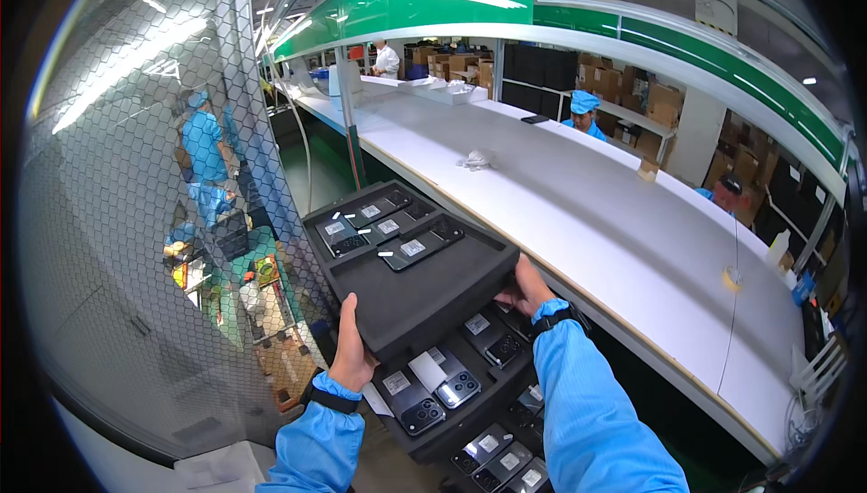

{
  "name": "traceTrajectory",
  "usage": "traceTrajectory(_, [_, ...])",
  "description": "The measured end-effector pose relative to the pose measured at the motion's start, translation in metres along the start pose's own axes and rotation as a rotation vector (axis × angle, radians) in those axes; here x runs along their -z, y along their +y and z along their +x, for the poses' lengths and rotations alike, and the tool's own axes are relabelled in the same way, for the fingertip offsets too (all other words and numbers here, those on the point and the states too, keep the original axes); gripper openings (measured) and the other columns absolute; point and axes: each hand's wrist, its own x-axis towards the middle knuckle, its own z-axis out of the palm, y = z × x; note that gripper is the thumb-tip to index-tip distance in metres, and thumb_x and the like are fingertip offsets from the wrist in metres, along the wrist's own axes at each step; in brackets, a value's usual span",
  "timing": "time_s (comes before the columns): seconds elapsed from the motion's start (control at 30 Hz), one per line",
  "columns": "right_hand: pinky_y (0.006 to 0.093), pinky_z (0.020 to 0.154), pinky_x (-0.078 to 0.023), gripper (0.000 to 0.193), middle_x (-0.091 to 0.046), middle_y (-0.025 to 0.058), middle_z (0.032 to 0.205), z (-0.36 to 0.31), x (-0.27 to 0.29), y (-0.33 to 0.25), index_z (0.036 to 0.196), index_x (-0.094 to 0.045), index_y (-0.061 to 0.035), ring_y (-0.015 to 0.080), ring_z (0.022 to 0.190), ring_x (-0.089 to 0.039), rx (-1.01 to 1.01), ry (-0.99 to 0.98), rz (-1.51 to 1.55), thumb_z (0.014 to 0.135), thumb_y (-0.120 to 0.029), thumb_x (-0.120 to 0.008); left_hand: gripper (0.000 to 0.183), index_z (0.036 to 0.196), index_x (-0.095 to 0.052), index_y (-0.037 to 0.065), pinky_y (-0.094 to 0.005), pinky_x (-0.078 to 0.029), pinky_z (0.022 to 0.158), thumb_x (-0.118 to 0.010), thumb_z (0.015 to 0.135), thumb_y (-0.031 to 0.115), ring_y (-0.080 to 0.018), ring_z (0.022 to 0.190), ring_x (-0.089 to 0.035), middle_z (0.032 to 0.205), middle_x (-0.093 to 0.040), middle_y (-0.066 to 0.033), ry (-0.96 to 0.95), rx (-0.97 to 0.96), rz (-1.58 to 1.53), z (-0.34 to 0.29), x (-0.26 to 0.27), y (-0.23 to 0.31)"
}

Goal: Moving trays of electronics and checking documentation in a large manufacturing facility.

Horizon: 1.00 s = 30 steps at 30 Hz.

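Observation:
A black tray (424,303) is held between my two hands, tilted, with several dark smartphones (423,246) bearing white labels at its far end; its near part is bare. My left hand (350,348) grips the near left corner, thumb up along the side. At the right edge my right hand (528,290) is closed on the tray, some fingers hidden beneath it. Below is a second black tray (432,446) with more phones (422,413), camera lenses facing up, and a white slip (427,370) lying across them. Further phones (502,464) show lower still.
To the right runs a long white worktable (578,213) with a crumpled white item (479,160), a tape roll (731,278) and a dark phone (535,119). A wire mesh partition (135,249) stands on the left. A person in a blue cap (585,103) is behind the table.

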Motion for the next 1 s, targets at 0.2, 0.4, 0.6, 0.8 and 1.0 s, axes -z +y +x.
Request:
traceTrajectory(0.2, [0.0431, 0.075, -0.058, 0.036, -0.062, 0.0079, 0.112, -0.01, 0.005, -0.021, 0.126, -0.045, -0.0218, 0.0247, 0.084, -0.069, -0.072, -0.155, 0.052, 0.097, -0.041, -0.046, 0.041, 0.111, -0.056, 0.002, -0.0356, -0.052, 0.085, -0.058, 0.08, 0.028, -0.0248, 0.094, -0.064, 0.105, -0.064, -0.0111, 0.232, -0.132, -0.086, 0.012, 0.008, -0.005])
traceTrajectory(0.4, [0.0494, 0.092, -0.049, 0.045, -0.061, 0.0101, 0.119, -0.087, 0.025, -0.031, 0.127, -0.053, -0.0111, 0.026, 0.108, -0.059, 0.168, -0.153, 0.152, 0.09, -0.037, -0.057, 0.044, 0.12, -0.05, 0.006, -0.0368, -0.052, 0.085, -0.054, 0.077, 0.012, -0.0239, 0.098, -0.058, 0.11, -0.055, -0.01, 0.174, -0.114, -0.057, -0.037, -0.016, 0.006])
traceTrajectory(0.6, [0.0422, 0.084, -0.052, 0.039, -0.056, 0.0058, 0.116, -0.207, 0.066, -0.016, 0.125, -0.043, -0.0144, 0.02, 0.102, -0.059, 0.192, -0.111, 0.252, 0.089, -0.02, -0.056, 0.024, 0.096, -0.056, 0.002, -0.0376, -0.054, 0.079, -0.055, 0.074, 0.011, -0.0242, 0.082, -0.062, 0.092, -0.061, -0.01, 0.172, -0.107, 0.015, -0.125, -0.058, -0.027])
traceTrajectory(0.8, [0.031, 0.102, -0.039, 0.07, -0.047, 0.0081, 0.132, -0.357, 0.105, 0.02, 0.14, -0.036, -0.0068, 0.018, 0.12, -0.049, 0.248, -0.08, 0.234, 0.075, -0.007, -0.061, 0.058, 0.119, -0.05, -0.008, -0.039, -0.054, 0.08, -0.055, 0.064, 0.009, -0.0301, 0.089, -0.062, 0.104, -0.061, -0.0184, 0.277, -0.118, 0.236, -0.239, -0.071, -0.103])
traceTrajectory(1.0, [0.0271, 0.107, -0.031, 0.094, -0.047, 0.0078, 0.138, -0.491, 0.196, 0.097, 0.147, -0.028, -0.0002, 0.0153, 0.125, -0.044, -0.196, -0.381, 0.098, 0.063, -0.002, -0.069, 0.04, 0.12, -0.056, -0.001, -0.0381, -0.051, 0.088, -0.064, 0.086, 0.019, -0.029, 0.094, -0.064, 0.104, -0.064, -0.0203, -0.185, -0.155, 0.779, -0.356, -0.051, -0.171])
